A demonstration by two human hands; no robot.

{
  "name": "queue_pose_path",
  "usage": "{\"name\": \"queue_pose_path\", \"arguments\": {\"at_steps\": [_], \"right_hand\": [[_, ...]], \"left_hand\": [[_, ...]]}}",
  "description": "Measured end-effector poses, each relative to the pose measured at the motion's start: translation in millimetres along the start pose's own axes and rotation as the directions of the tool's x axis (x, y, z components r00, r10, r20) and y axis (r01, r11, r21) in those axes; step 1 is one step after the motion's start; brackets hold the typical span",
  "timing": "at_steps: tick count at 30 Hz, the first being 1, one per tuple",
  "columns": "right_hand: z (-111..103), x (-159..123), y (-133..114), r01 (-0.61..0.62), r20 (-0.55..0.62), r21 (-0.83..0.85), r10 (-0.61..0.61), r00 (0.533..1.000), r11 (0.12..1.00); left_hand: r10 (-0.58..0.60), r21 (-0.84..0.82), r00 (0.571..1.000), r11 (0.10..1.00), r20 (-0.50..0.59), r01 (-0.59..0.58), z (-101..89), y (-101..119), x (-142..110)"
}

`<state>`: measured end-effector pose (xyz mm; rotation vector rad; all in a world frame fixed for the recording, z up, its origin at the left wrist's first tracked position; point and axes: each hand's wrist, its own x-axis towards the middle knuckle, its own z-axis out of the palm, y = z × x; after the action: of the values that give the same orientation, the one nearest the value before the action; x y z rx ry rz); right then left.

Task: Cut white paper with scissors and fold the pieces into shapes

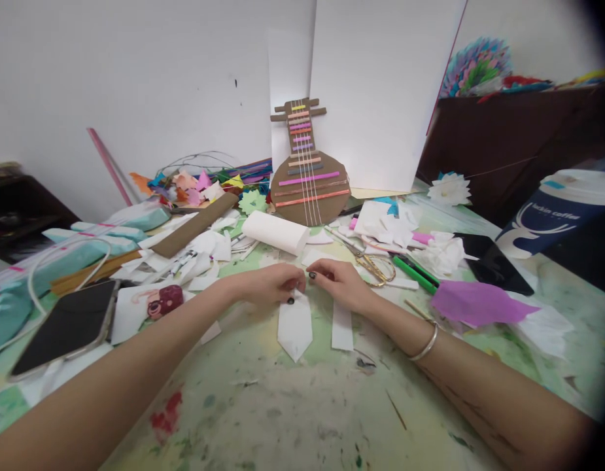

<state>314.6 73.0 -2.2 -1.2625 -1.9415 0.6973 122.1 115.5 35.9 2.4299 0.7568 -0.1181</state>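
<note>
A white paper strip with a pointed near end (295, 330) lies in front of me on the paint-stained table (282, 405). My left hand (273, 284) has its fingers closed at the strip's far end, thumb on the paper. Close beside it, my right hand (344, 284) is bent with fingertips together near that same end; whether anything is between them is too small to make out. A second white paper strip (342, 330) lies partly under my right hand. Just beyond both hands rests a white paper roll (275, 232).
A cardboard lute (311, 186) with strings leans on white boards at the back. Gold scissors (378, 268), a green marker (414, 273) and purple paper (481, 302) lie right, near a tablet (498, 261) and coffee cup (552, 212). A phone (67, 327) and paper scraps lie left.
</note>
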Motion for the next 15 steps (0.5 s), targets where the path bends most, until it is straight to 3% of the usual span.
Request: {"name": "queue_pose_path", "arguments": {"at_steps": [5,10,12,15], "right_hand": [[-4,-2,-1,-0.020,0.136,0.149,-0.001,0.991,0.989],[-8,-5,-5,-0.112,0.337,0.275,0.014,0.941,0.955],[-9,-5,-7,-0.153,0.403,0.336,0.005,0.915,0.929],[-11,-5,-9,-0.249,0.465,0.449,0.013,0.885,0.858]], "left_hand": [[0.035,0.003,0.999,0.999,0.001,-0.035,-4.6,-1,6],[0.046,-0.174,0.999,0.984,-0.007,-0.047,-7.0,-6,3],[0.008,-0.314,0.997,0.949,-0.074,-0.031,-7.4,-7,-1],[-0.168,-0.553,0.965,0.833,-0.201,0.030,-3.6,-4,-10]]}}
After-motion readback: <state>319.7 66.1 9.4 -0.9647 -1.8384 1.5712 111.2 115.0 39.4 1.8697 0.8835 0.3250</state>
